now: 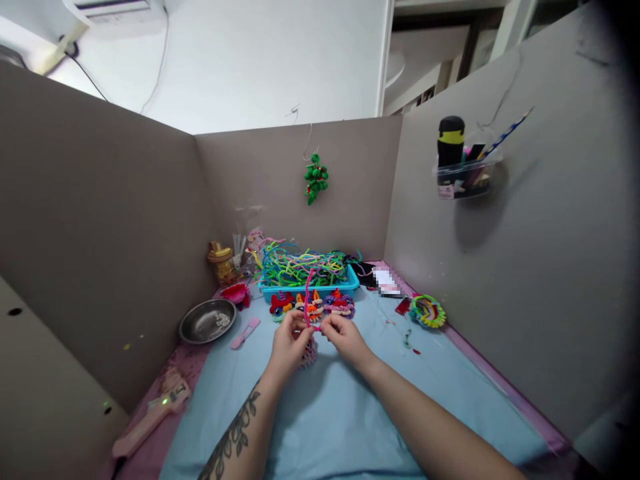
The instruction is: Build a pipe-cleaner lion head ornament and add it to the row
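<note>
A bright pink pipe cleaner [307,297] is pinched between my two hands over the middle of the table. One part of it stands upright above my left hand [290,341], and a short bent part reaches across to the fingertips of my right hand [345,339]. Both hands are closed on it. Under my left hand shows a pale pink ridged piece [310,353], mostly hidden. Just behind my hands sit three fuzzy colourful pieces: a red and blue one [281,305], an orange and white one [311,307] and a purple and red one [340,304].
Behind stands a blue tray [280,291] heaped with pipe cleaners [310,267]. A metal bowl [207,321] with small white bits, a pink tool [245,333] and a pink glue gun [160,410] lie left. Right are a green-yellow ring bundle [427,311] and a wall-mounted holder [465,177].
</note>
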A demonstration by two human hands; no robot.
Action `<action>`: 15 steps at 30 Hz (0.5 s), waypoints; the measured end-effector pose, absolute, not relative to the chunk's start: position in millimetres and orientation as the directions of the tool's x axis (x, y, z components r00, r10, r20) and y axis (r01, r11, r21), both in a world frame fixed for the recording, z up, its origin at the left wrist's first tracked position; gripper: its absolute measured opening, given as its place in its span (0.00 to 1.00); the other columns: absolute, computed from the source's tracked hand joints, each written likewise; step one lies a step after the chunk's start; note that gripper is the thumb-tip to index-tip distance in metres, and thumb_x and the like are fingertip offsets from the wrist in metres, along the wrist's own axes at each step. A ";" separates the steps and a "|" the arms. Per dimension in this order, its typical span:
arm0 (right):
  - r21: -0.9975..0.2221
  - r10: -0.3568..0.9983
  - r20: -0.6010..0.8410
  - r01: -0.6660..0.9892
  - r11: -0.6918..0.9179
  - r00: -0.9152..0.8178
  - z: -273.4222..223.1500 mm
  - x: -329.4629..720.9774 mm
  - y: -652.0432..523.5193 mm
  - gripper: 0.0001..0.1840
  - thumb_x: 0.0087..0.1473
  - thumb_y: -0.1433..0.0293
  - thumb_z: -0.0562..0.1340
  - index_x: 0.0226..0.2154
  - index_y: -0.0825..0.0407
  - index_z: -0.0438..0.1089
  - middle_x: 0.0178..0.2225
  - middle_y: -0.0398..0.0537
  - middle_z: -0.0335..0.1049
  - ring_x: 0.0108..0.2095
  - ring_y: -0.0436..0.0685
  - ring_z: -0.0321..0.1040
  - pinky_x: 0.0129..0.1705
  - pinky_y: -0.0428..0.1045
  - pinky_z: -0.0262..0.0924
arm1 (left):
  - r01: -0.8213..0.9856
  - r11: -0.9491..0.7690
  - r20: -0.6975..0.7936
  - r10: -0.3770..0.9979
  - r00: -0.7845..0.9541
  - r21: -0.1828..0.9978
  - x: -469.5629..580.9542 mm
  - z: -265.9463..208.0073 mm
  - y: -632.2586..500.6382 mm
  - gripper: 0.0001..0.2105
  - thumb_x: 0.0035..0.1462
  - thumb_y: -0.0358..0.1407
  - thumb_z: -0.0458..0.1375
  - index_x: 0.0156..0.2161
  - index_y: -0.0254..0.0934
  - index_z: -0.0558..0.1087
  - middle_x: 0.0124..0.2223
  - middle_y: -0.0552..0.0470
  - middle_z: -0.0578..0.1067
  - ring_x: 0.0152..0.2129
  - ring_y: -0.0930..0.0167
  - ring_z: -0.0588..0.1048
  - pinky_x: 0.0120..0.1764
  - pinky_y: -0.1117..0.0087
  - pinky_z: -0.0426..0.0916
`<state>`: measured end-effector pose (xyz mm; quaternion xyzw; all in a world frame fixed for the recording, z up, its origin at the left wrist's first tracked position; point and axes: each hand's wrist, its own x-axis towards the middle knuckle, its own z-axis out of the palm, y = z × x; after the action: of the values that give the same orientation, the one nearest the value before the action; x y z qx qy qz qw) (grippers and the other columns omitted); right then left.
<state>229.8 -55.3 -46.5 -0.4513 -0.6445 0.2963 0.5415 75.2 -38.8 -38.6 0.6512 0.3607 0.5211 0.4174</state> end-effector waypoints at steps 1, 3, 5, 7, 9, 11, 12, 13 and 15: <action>-0.874 0.905 0.426 0.254 0.415 -0.012 -47.8 230.0 -54.3 0.11 0.52 0.65 0.56 0.24 0.54 0.66 0.21 0.41 0.62 0.23 0.49 0.58 0.26 0.44 0.53 | 0.038 -0.394 0.379 0.903 0.204 0.918 75.2 -39.2 -38.3 0.13 0.48 0.36 0.59 0.39 0.36 0.65 0.27 0.55 0.71 0.25 0.73 0.72 0.28 0.74 0.66; -0.875 0.903 0.429 0.238 0.422 -0.027 -49.3 230.2 -53.0 0.12 0.53 0.63 0.56 0.27 0.54 0.68 0.23 0.42 0.64 0.24 0.49 0.59 0.26 0.44 0.54 | 0.043 -0.404 0.388 0.898 0.207 0.914 74.9 -39.6 -38.0 0.12 0.49 0.36 0.59 0.39 0.36 0.66 0.29 0.54 0.72 0.26 0.73 0.72 0.28 0.75 0.66; -0.873 0.899 0.437 0.227 0.432 -0.028 -49.0 230.1 -53.1 0.13 0.52 0.61 0.57 0.28 0.54 0.68 0.23 0.43 0.66 0.24 0.50 0.60 0.26 0.45 0.55 | 0.051 -0.411 0.394 0.897 0.199 0.910 74.6 -38.9 -38.4 0.11 0.49 0.36 0.58 0.38 0.35 0.67 0.29 0.53 0.72 0.25 0.73 0.72 0.28 0.75 0.66; -0.872 0.896 0.445 0.222 0.437 -0.017 -47.3 229.7 -54.2 0.14 0.51 0.60 0.58 0.27 0.54 0.69 0.23 0.44 0.66 0.24 0.50 0.61 0.26 0.45 0.55 | 0.063 -0.413 0.395 0.898 0.194 0.909 74.5 -37.6 -39.3 0.09 0.49 0.36 0.58 0.37 0.35 0.67 0.29 0.53 0.73 0.25 0.73 0.72 0.28 0.75 0.66; -0.870 0.893 0.450 0.218 0.442 -0.013 -45.3 229.0 -55.7 0.14 0.51 0.59 0.58 0.27 0.54 0.69 0.24 0.45 0.67 0.25 0.51 0.61 0.27 0.45 0.56 | 0.077 -0.418 0.397 0.895 0.204 0.905 75.0 -36.5 -40.5 0.08 0.50 0.35 0.58 0.36 0.35 0.68 0.29 0.54 0.73 0.25 0.73 0.72 0.28 0.75 0.66; -0.868 0.893 0.450 0.228 0.441 -0.015 -43.9 228.0 -57.0 0.13 0.50 0.61 0.59 0.27 0.55 0.70 0.24 0.45 0.68 0.25 0.51 0.61 0.28 0.45 0.56 | 0.091 -0.436 0.409 0.886 0.217 0.895 75.8 -36.1 -41.7 0.07 0.49 0.35 0.57 0.35 0.35 0.69 0.29 0.54 0.73 0.25 0.73 0.72 0.28 0.75 0.66; -0.867 0.894 0.447 0.240 0.437 -0.013 -43.6 227.5 -57.5 0.13 0.50 0.61 0.59 0.27 0.55 0.69 0.24 0.45 0.67 0.25 0.51 0.61 0.28 0.45 0.56 | 0.102 -0.445 0.415 0.882 0.223 0.890 76.1 -36.2 -42.3 0.07 0.49 0.34 0.57 0.34 0.35 0.69 0.29 0.53 0.73 0.25 0.73 0.72 0.28 0.75 0.67; -0.865 0.895 0.445 0.254 0.433 -0.010 -43.5 227.1 -57.8 0.12 0.50 0.62 0.59 0.25 0.55 0.69 0.23 0.44 0.66 0.25 0.51 0.61 0.28 0.45 0.56 | 0.114 -0.453 0.420 0.879 0.227 0.884 76.4 -36.5 -42.7 0.06 0.49 0.34 0.57 0.34 0.34 0.70 0.29 0.53 0.73 0.25 0.73 0.72 0.28 0.75 0.67; -0.857 0.892 0.451 0.277 0.434 -0.002 -43.6 226.5 -58.1 0.12 0.50 0.63 0.59 0.23 0.55 0.67 0.21 0.43 0.64 0.24 0.50 0.59 0.27 0.45 0.54 | 0.140 -0.470 0.432 0.871 0.233 0.872 76.4 -37.3 -43.3 0.06 0.51 0.35 0.56 0.33 0.34 0.70 0.29 0.53 0.73 0.25 0.73 0.72 0.28 0.75 0.67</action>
<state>226.5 -58.1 -43.6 -0.4506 -0.6489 0.2827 0.5441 76.4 -43.3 -37.3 0.6953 0.3636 0.5014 0.3645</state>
